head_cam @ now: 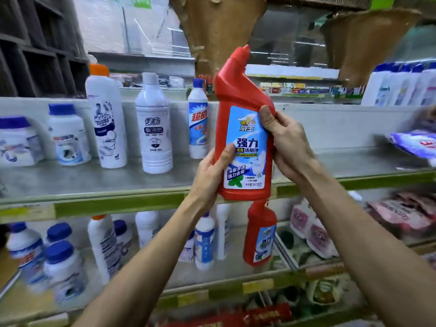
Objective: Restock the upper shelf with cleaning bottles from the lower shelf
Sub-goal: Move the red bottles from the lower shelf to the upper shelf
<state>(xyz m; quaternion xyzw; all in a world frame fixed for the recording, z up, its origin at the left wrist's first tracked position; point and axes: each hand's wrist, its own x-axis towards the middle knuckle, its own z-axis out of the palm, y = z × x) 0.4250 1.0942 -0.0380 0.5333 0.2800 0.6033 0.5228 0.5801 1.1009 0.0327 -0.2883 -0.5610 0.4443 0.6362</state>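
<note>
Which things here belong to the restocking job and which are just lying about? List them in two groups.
Part of the job: the red bottle held by left hand and right hand; the upper shelf; the second red bottle on the lower shelf.

Just about: the pink refill pouches, the woven baskets hanging above.

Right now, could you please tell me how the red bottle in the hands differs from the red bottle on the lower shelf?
The held red bottle is gripped by the left hand and right hand at upper-shelf height; the lower red bottle stands untouched on its shelf. The held one shows fully; the lower one's top is hidden behind it. Both share the red body and blue label.
</note>
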